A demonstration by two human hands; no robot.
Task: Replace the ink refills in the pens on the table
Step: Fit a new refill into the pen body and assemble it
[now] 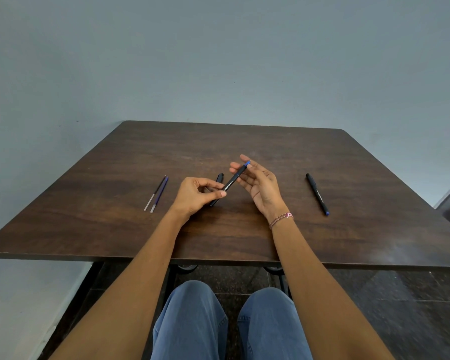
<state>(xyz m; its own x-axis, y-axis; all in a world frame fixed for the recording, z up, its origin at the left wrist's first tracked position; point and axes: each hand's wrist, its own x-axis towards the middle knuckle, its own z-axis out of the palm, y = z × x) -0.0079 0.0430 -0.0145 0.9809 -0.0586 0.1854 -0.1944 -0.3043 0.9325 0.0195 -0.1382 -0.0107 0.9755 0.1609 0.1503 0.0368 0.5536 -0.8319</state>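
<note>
Over the middle of the brown table [322,157], both hands hold one black pen [235,178] with white lettering, slanted up to the right. My left hand [195,196] pinches its lower end between thumb and fingers. My right hand [257,188], palm turned up, has its fingertips on the pen's blue end cap. A second black pen [219,178] lies on the table just behind my left hand, partly hidden by it. A third black pen [317,194] with a blue tip lies to the right. Two thin ink refills [157,194] lie side by side at the left.
The table stands against a plain grey-blue wall [218,61]. Its near edge is above my knees in blue jeans [231,323]. A dark tiled floor [400,307] shows below. A beaded bracelet [281,219] is on my right wrist.
</note>
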